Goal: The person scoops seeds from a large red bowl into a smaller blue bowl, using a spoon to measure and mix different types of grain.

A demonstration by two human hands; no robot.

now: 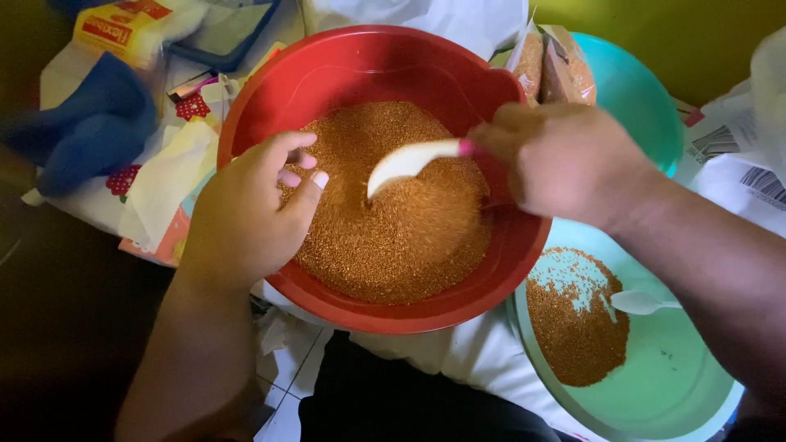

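The right hand (565, 164) is clamped on a white spoon (409, 162) over the orange grains (393, 213) in the red bowl (360, 65). The left hand (246, 213), fingers loosely curled, rests at nine o'clock. A quick scoop could flick grains over the rim near the mint plate (688, 385) at four o'clock.

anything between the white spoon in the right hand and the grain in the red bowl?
Nothing visible. The right hand holds the white plastic spoon over the brown grain in the round red plastic bowl; the left hand rests at the bowl's left side, clear of the spoon.
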